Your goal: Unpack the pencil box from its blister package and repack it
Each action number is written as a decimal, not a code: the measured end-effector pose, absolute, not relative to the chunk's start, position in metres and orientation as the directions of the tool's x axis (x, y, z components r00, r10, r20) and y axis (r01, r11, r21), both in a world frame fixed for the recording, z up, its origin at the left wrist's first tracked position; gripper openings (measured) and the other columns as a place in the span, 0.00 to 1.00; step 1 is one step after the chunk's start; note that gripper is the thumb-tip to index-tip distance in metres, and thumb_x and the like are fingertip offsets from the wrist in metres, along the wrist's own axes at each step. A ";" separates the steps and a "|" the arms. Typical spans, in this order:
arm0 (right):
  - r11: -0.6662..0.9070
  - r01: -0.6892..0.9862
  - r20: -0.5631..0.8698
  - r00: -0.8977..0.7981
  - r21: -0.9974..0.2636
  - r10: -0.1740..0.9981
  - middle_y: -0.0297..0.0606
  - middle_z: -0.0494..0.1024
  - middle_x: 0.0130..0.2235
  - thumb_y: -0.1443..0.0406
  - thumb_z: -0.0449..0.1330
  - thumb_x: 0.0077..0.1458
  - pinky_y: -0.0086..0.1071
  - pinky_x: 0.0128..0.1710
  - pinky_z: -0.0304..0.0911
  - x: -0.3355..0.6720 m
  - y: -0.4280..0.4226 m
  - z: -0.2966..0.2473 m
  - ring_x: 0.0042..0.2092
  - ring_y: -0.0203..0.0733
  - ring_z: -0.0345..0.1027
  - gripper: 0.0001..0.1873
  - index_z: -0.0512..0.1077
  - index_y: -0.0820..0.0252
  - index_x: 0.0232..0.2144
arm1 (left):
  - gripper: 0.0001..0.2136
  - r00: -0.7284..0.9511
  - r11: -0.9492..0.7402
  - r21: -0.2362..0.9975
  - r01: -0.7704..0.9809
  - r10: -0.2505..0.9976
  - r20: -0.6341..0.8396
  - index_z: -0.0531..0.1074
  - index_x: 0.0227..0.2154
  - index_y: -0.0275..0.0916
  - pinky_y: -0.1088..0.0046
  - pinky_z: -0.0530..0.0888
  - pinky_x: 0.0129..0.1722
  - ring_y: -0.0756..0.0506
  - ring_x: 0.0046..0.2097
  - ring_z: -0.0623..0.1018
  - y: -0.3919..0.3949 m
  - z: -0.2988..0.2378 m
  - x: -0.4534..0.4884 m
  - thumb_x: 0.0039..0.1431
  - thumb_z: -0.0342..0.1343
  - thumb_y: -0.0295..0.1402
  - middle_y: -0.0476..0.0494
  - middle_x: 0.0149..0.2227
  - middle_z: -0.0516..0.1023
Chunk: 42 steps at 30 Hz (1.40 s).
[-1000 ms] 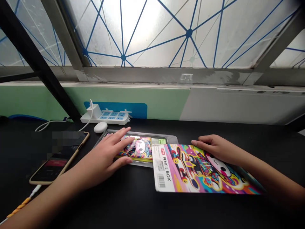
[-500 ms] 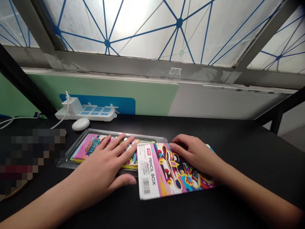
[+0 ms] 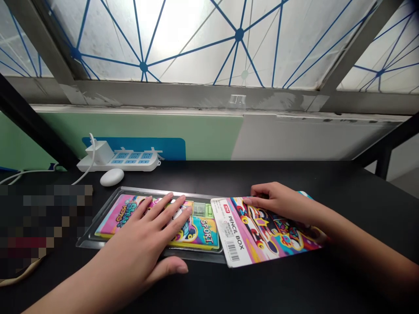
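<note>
Card (image 3: 258, 235) shifts right, baring the SPORT end of the pencil box (image 3: 206, 231) in its clear tray (image 3: 85, 242) on the bench (image 3: 353, 196). Right hand (image 3: 278, 198) pinches the card; left hand (image 3: 147, 237) lies on the box, fingers (image 3: 163, 204) spread.

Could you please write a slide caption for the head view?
The left hand lies over a pencil box in a clear tray; the right hand holds a printed card.
</note>
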State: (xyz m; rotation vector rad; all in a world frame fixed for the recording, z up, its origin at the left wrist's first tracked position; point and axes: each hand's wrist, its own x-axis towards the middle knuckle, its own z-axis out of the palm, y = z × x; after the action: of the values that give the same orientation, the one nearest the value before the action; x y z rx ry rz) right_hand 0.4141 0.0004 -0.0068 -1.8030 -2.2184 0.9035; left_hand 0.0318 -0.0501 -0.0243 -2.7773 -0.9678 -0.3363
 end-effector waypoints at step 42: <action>0.082 0.805 -0.084 -0.161 -0.587 0.983 0.30 0.71 0.27 0.42 0.67 0.51 0.33 0.26 0.53 0.380 -0.014 -0.001 0.29 0.40 0.62 0.23 0.71 0.53 0.29 | 0.30 0.726 -0.735 -0.030 0.677 0.661 0.188 0.55 0.73 0.46 0.43 0.58 0.69 0.32 0.72 0.61 -0.053 -0.019 0.041 0.73 0.49 0.48 0.41 0.73 0.58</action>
State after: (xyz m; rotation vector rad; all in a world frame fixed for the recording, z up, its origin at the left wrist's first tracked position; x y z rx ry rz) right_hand 0.3799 -0.0144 -0.0010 -1.7753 -2.0333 0.7436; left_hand 0.0408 -0.0531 -0.0192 -2.8283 -1.0996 -0.2519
